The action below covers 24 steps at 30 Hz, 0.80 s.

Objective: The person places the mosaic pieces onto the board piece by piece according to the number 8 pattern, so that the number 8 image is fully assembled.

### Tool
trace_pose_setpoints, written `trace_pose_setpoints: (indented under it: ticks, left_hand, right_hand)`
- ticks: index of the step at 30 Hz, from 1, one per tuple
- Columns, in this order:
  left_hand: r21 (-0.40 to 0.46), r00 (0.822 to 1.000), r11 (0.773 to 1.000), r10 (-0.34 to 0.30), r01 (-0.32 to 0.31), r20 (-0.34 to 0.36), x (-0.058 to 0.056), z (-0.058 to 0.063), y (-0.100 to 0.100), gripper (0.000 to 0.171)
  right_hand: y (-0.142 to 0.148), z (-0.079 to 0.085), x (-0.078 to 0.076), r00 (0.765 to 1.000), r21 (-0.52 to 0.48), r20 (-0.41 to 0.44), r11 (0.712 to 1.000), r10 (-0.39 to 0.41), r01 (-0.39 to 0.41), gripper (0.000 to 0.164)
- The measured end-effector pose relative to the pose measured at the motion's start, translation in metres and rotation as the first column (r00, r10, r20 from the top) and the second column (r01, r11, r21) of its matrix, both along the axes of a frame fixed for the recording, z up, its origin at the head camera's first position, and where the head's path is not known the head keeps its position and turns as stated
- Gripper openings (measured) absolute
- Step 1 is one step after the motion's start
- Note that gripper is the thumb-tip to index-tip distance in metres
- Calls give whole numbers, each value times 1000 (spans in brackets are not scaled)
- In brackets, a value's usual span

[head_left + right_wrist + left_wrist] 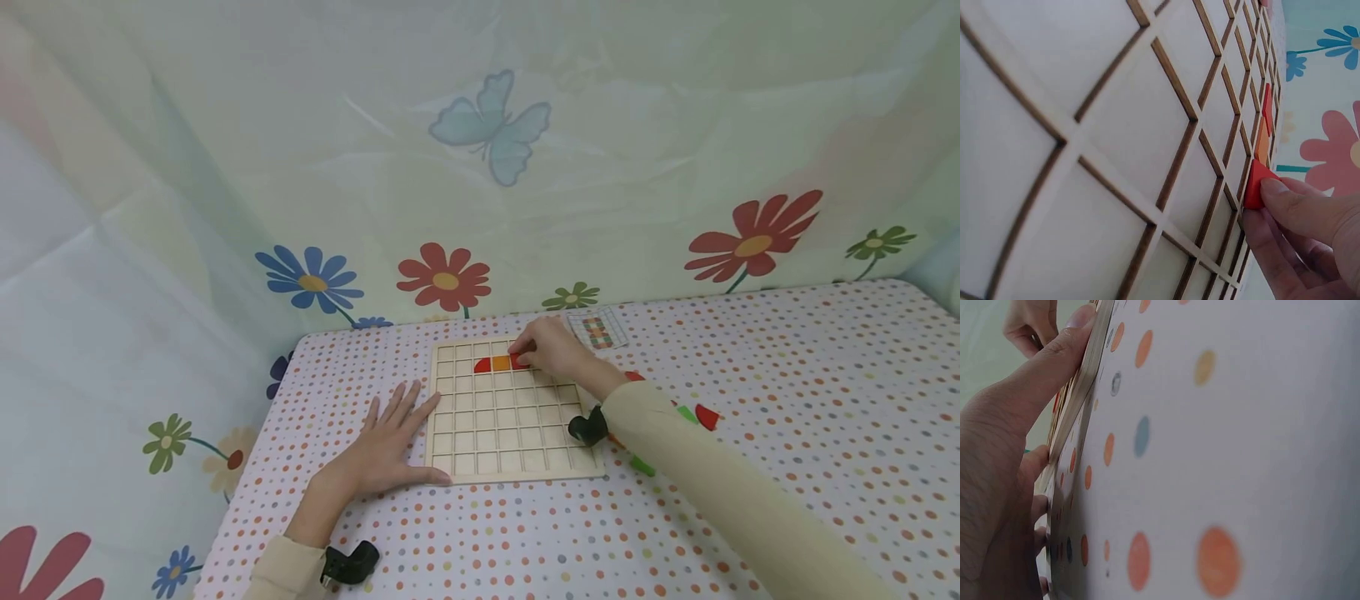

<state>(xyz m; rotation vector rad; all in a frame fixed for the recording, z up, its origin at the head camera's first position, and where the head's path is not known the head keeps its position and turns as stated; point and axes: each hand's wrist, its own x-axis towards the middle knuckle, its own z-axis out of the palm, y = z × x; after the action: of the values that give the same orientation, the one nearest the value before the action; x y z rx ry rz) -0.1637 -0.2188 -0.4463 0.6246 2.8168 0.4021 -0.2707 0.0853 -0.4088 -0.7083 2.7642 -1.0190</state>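
Note:
A pale wooden grid board [487,440] with raised slats lies on the table. My right hand [553,346] pinches a red piece [1255,186] between thumb and fingers, at a cell in the board's second row from the back. To the left of that piece an orange square [501,363] sits in its cell, and beyond it a red piece with a rounded edge [482,365]. My left hand [386,450] lies with fingers spread along the board's left side, its thumb touching the near left corner. The left wrist view shows that thumb [1054,362] against the board's edge.
A small card with a coloured grid pattern [597,330] lies behind the board. Right of the board are loose pieces, among them a red one [707,417] and a green one [642,466], partly hidden by my right sleeve [697,458]. A flowered curtain [360,183] hangs behind the table.

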Motion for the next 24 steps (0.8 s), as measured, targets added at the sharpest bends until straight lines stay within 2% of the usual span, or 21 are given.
trace_pose_setpoints:
  ticks: [6, 12, 24]
  left_hand:
    - [-2, 1000, 1000, -6, 6, -2, 1, 0, 0, 115]
    - [-1, 1000, 1000, -15, 15, -6, 0, 2, -1, 115]
    - [-4, 1000, 1000, -8, 8, 2, 1, 2, -1, 115]
  right_hand:
    - [-8, 6, 4, 999, 60, 40, 998, -20, 17, 16]
    - [-13, 13, 2, 997, 122, 77, 992, -23, 14, 18]
    - [-20, 13, 2, 1000, 203, -5, 979, -4, 5, 19]
